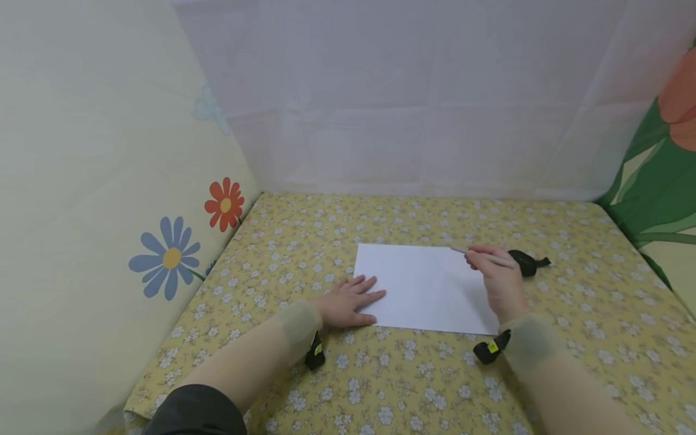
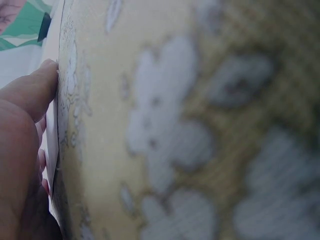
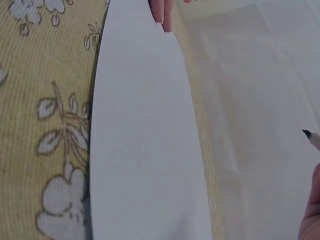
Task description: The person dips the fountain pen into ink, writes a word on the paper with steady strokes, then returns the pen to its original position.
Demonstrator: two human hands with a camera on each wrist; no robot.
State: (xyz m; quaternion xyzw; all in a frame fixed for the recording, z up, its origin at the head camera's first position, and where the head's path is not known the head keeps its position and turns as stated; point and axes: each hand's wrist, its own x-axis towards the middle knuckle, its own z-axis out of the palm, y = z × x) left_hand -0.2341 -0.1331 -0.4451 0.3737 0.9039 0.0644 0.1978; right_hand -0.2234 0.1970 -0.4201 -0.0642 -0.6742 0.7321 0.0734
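Observation:
A blank white sheet of paper (image 1: 424, 287) lies on the flowered tablecloth. My left hand (image 1: 350, 304) rests on the sheet's left edge with fingers spread and straight. Above the paper's right part, my right hand (image 1: 500, 284) pinches a slim pale pen (image 1: 498, 260), which points toward the far left. In the right wrist view the dark pointed tip of the pen (image 3: 308, 134) shows, held apart from the paper. Just behind the right hand sits a rounded black object (image 1: 524, 263) with a short tail; its kind cannot be told.
The yellow tablecloth (image 1: 304, 241) with white flowers covers the table. A plain white sheet hangs as a backdrop (image 1: 413, 109) at the far edge. Flower-printed cloths stand at the left (image 1: 81, 151) and right (image 1: 666, 187). Both wrists wear small black cameras.

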